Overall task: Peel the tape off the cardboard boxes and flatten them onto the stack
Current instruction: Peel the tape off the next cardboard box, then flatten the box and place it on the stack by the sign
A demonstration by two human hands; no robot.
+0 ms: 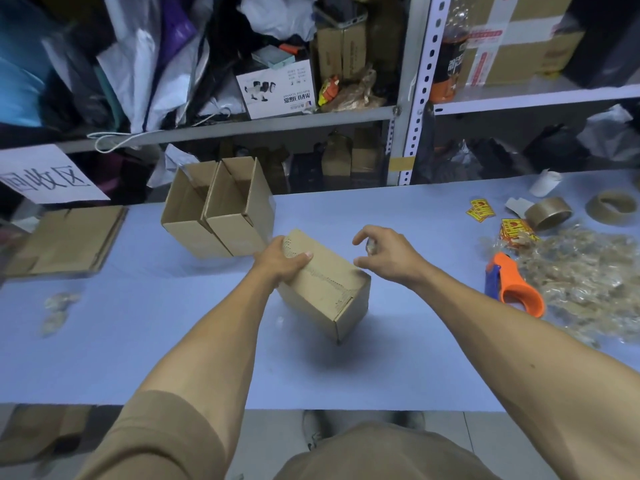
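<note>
A closed cardboard box (332,289) lies tilted in the middle of the blue table (398,358), with a rough torn strip running along its top. My left hand (282,261) grips the box's far left end, thumb across the top. Just right of the box and above the table, my right hand (384,252) holds a small crumpled wad of clear tape (370,245) in its curled fingers. Two open-topped boxes (218,209) stand side by side behind the left hand. At the table's far left lies a stack of flattened cardboard (65,240).
A heap of peeled clear tape (588,275) covers the right side, with an orange and blue tape dispenser (512,285), tape rolls (549,213) and yellow stickers (479,209) nearby. Small tape scraps (57,306) lie at the left. Cluttered metal shelves (242,124) rise behind the table.
</note>
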